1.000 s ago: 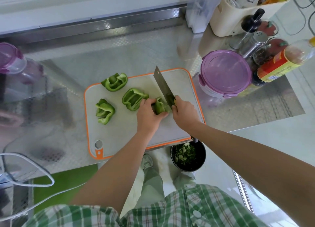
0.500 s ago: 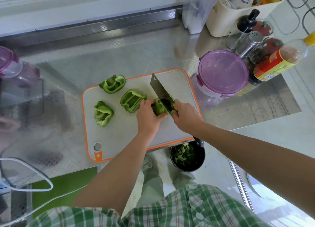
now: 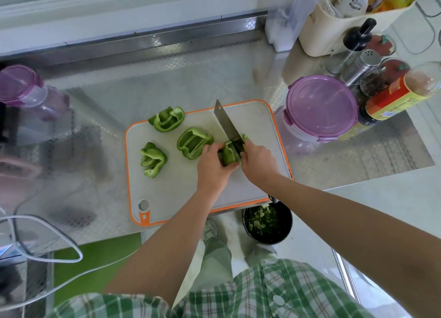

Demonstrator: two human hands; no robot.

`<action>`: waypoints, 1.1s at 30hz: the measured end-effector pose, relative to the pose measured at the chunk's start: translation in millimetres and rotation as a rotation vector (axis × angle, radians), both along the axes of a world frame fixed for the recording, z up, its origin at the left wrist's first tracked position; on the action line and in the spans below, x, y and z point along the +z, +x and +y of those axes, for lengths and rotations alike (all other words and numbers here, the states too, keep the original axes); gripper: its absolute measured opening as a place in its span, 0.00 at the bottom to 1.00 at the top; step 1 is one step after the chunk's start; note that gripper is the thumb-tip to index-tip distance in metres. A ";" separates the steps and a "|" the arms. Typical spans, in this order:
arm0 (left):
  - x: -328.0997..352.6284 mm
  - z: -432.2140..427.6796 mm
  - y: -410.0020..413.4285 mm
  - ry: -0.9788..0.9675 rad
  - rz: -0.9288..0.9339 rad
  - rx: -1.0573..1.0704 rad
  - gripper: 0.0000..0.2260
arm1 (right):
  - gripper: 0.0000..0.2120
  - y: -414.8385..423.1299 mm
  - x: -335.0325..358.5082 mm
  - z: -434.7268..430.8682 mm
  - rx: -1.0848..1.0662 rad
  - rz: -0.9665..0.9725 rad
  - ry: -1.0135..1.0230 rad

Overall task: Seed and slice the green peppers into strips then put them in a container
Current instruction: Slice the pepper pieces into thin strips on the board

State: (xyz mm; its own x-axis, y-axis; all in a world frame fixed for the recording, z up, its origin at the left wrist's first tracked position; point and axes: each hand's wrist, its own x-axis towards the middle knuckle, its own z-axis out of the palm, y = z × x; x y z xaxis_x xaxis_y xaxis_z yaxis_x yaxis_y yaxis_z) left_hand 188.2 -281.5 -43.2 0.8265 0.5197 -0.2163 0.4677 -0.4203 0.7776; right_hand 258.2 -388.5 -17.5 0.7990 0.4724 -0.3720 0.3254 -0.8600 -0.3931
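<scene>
Shiny steel counter [image 3: 167, 79] under one white, orange-rimmed cutting board [image 3: 181, 198]. Two clear round purple-lidded containers, right [image 3: 319, 105] and far left [image 3: 21, 86], contents unclear. One black pot [image 3: 267, 222] of chopped green scraps below. Four glossy, hollow green pepper pieces on the board: three loose [image 3: 193, 146], fourth piece [image 3: 229, 154] pinched by left hand [image 3: 213, 167]. One steel cleaver [image 3: 226, 124] cutting it, gripped by right hand [image 3: 259, 161].

the shiny embossed steel surface [image 3: 167, 79] carries a matt white plastic cutting board with orange rim [image 3: 181, 198]; the smooth metal cleaver blade [image 3: 225, 124] gleams beside a glossy purple plastic-lidded container [image 3: 321, 107].
</scene>
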 end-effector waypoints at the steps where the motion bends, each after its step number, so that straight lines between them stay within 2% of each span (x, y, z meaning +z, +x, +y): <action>1: 0.2 0.2 -0.7 -0.001 0.002 -0.005 0.25 | 0.13 1.5 0.1 0.1 -0.021 -0.001 0.019; 5: 0.8 0.6 0.8 0.005 0.016 0.012 0.25 | 0.07 6.1 8.4 -10.8 -0.036 0.004 0.098; 10: 1.2 -1.7 5.9 0.056 0.027 0.006 0.26 | 0.04 1.4 13.5 -25.1 0.030 0.060 0.050; 17: 1.5 -1.1 6.8 0.080 0.023 -0.014 0.24 | 0.05 -1.0 9.5 -20.8 0.014 0.102 0.032; 22: -0.7 -0.9 6.6 0.115 0.021 -0.029 0.23 | 0.03 -12.1 4.3 -16.4 0.000 0.065 -0.002; 25: -2.2 -0.5 4.7 0.070 0.011 -0.013 0.23 | 0.05 -12.7 3.2 -6.0 0.001 0.030 -0.041; 30: -2.5 0.3 -0.1 0.070 -0.009 -0.018 0.22 | 0.10 -3.1 3.1 -2.4 -0.030 0.016 0.014; 33: -3.9 0.0 -0.4 0.045 -0.006 0.018 0.24 | 0.03 1.6 11.1 -10.5 -0.058 0.020 0.085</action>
State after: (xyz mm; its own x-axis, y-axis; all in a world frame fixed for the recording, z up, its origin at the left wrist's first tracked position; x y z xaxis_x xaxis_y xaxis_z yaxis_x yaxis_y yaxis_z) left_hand 187.8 -281.5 -47.1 0.8181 0.5437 -0.1877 0.4711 -0.4462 0.7610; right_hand 259.8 -398.9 -6.4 0.8189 0.4560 -0.3486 0.2677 -0.8406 -0.4709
